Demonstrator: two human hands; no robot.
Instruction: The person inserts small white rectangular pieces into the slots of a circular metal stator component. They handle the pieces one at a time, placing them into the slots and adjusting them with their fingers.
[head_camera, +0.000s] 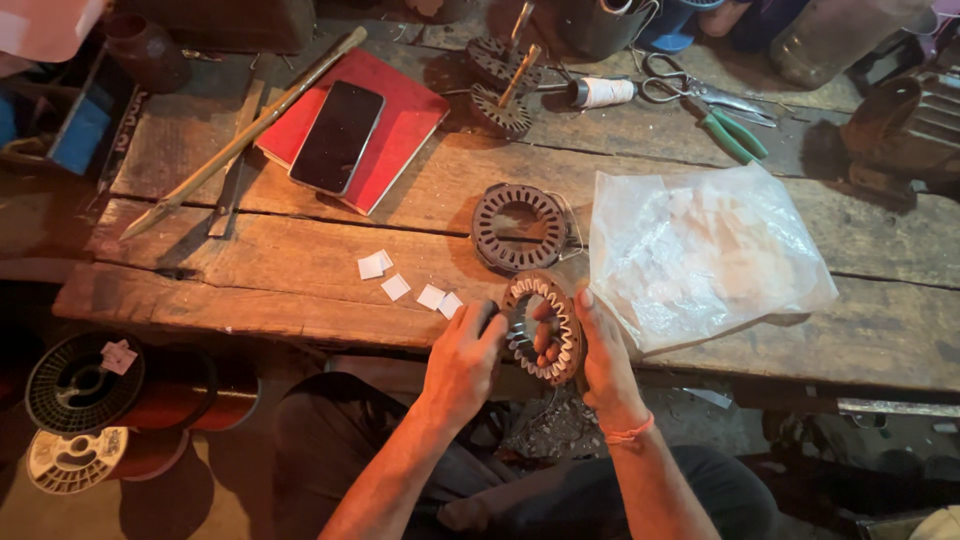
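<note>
Presently on view, item by item:

- Left hand (462, 362): closed on the left edge of a slotted metal ring (545, 328), fingers curled over its rim.
- Right hand (603, 358): gripping the same ring from the right, thumb up along its outer edge, fingers reaching into its centre; an orange band sits on the wrist.
- Slotted metal ring: round, rust-brown, with pale strips standing in its inner slots; held tilted between both hands just off the near edge of the worktop (300, 270), above the person's lap.
- Second slotted ring (519, 227): lies flat on the worktop just beyond the held one, bare of strips.
- White paper pieces (404, 280): a few small squares scattered on the planks to the left of the hands.
- Clear plastic bag (700, 250): crumpled, holding pale pieces, just right of the hands.
- Red notebook (385, 125) with a dark phone (338, 137) lying on it: far left part of the worktop.
- Scissors (690, 88) and green-handled pliers (735, 135): far right.
- Spool of white thread (603, 92): beside the scissors.
- Wire reels (85, 385): on the floor, lower left.
</note>
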